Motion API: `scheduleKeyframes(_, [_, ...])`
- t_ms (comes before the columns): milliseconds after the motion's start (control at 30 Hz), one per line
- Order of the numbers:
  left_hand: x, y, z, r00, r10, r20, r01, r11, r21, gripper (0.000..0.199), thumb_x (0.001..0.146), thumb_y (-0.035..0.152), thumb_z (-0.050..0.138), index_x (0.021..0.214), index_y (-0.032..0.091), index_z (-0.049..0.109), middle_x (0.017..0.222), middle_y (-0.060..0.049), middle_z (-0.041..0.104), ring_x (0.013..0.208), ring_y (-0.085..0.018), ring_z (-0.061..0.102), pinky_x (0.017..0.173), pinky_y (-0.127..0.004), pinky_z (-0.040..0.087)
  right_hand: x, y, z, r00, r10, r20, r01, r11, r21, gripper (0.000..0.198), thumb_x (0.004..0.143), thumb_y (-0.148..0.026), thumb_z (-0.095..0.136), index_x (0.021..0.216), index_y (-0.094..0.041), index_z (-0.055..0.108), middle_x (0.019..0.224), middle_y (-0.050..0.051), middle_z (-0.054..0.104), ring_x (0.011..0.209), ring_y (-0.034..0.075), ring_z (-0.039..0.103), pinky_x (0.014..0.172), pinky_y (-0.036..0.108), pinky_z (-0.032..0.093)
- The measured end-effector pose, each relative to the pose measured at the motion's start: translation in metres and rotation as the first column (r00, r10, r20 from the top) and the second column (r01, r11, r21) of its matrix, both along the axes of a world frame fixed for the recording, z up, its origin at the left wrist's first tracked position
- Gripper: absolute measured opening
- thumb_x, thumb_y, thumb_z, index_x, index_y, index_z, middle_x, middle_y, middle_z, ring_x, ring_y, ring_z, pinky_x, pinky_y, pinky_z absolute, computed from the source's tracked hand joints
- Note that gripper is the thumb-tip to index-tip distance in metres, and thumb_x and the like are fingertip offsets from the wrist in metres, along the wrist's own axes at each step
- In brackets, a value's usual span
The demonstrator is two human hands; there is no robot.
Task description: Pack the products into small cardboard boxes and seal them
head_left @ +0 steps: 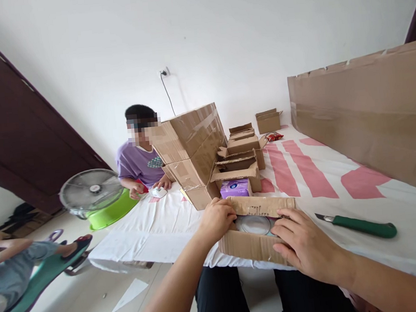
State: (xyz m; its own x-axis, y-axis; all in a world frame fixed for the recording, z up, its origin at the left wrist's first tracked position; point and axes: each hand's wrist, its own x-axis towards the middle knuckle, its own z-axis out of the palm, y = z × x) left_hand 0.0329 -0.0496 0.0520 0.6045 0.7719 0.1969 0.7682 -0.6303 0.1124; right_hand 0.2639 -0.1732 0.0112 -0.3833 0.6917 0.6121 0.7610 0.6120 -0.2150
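1. A table (156,233) under a white cloth with pink shapes reaches from the wearer's lap to a white wall.
2. A tall brown cardboard panel (365,123) stands toward the table's far right corner.
3. A stack of 3 taped cartons (192,147) rises left of the table's middle.
4. A co-worker in a purple shirt (135,162) sits beyond the left edge, both hands at the tabletop, beside a small white object (158,192).
5. A round fan (90,188) leans by a bright green basin (112,210) on the floor, off the left edge.
6. A row of open cartons (243,145) runs from the stack's right side toward the far edge.
7. The small carton (252,247) being handled lies at the middle of the near edge, its long flaps parted.
8. The wearer's left hand (217,219) curls its fingers over the carton's left end, holding it.
9. The right hand (298,238) touches the right end, fingers loosely spread at the opening; I cannot tell how firmly it grips.
10. A green-handled knife (361,225) lies near the right part of the near edge, blade pointing left.
11. A purple pack (235,188) sits just beyond the small carton.
12. A clear round item (256,224) shows inside the small carton, between the hands.
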Motion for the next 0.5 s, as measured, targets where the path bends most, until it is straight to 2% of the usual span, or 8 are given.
scheduleKeyframes(167, [0.000,-0.001,-0.001,0.998,0.041,0.046,-0.042,0.999,0.034,0.018,0.079,0.013,0.064,0.092,0.021,0.074,0.093,-0.005,0.070,0.093,-0.024,0.060,0.083,-0.036,0.048,0.000,0.001,-0.001,1.000,-0.002,-0.013,0.002,1.000,0.000,0.016,0.090,-0.025,0.054,0.097,-0.018,0.067,0.093,0.008,0.068,0.110,0.030,0.053,0.098,0.051,0.045])
scheduleKeyframes(300, [0.000,0.001,-0.004,0.997,-0.014,0.070,0.013,1.000,0.011,0.015,0.077,0.012,0.067,0.070,0.023,0.074,0.089,-0.002,0.071,0.090,-0.021,0.061,0.084,-0.034,0.049,-0.001,0.002,-0.003,1.000,0.000,-0.031,0.000,1.000,0.009,0.015,0.089,-0.024,0.054,0.095,-0.018,0.067,0.092,0.007,0.068,0.109,0.030,0.053,0.097,0.050,0.045])
scheduleKeyframes(367, [-0.001,0.001,-0.006,0.995,-0.015,0.099,0.013,1.000,0.020,0.015,0.078,0.012,0.066,0.070,0.023,0.073,0.088,-0.002,0.069,0.089,-0.021,0.061,0.083,-0.033,0.049,-0.001,0.002,-0.004,0.999,-0.003,-0.034,0.004,1.000,0.016,0.015,0.089,-0.024,0.054,0.095,-0.018,0.067,0.091,0.007,0.068,0.109,0.030,0.054,0.096,0.050,0.046])
scheduleKeyframes(433, [-0.003,-0.001,-0.009,0.983,0.010,0.185,-0.024,0.997,0.077,0.010,0.082,0.016,0.063,0.078,0.021,0.071,0.094,-0.005,0.067,0.093,-0.022,0.061,0.085,-0.036,0.049,0.000,0.001,-0.003,0.999,-0.006,-0.036,0.007,1.000,0.016,0.015,0.089,-0.023,0.054,0.096,-0.019,0.066,0.092,0.008,0.068,0.110,0.030,0.054,0.096,0.050,0.046])
scheduleKeyframes(500, [-0.008,-0.007,-0.012,0.933,0.017,0.360,-0.085,0.981,0.175,0.010,0.088,0.021,0.058,0.087,0.020,0.068,0.099,-0.007,0.064,0.096,-0.022,0.060,0.087,-0.037,0.049,0.004,0.000,-0.001,0.999,-0.003,-0.042,0.003,1.000,0.019,0.017,0.090,-0.024,0.054,0.101,-0.019,0.066,0.100,0.008,0.068,0.113,0.030,0.053,0.097,0.049,0.046])
